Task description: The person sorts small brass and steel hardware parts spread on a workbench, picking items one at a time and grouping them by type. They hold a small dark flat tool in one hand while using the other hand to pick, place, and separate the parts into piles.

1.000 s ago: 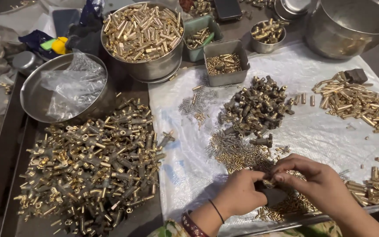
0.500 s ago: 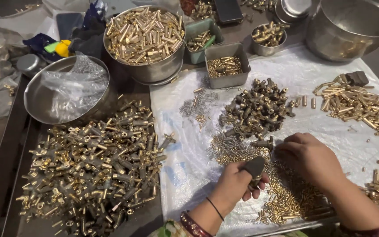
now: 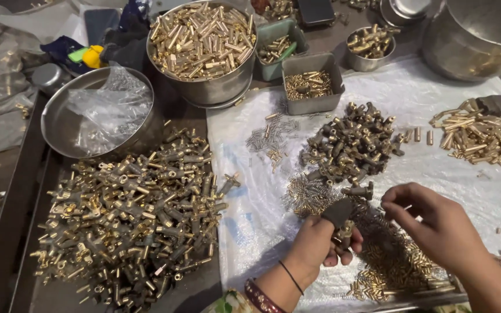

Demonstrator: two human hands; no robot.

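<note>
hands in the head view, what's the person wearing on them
The left hand has a dark cap over its thumb, a thin black band at the wrist, then dark red bangles and a patterned sleeve edge. The right hand is bare, with nothing worn that shows.

Dark worktop [image 3: 7, 174] under even light, overlaid toward its right edge with white plastic sheet [image 3: 250, 203]; no walls, floor or windows visible.

A single head-worn camera looks steeply down and forward over a cluttered work surface, close above the left hand [image 3: 320, 243] and right hand [image 3: 442, 232] at the lower edge. Brass parts spread beyond and to both sides of the hands. No second view.
</note>
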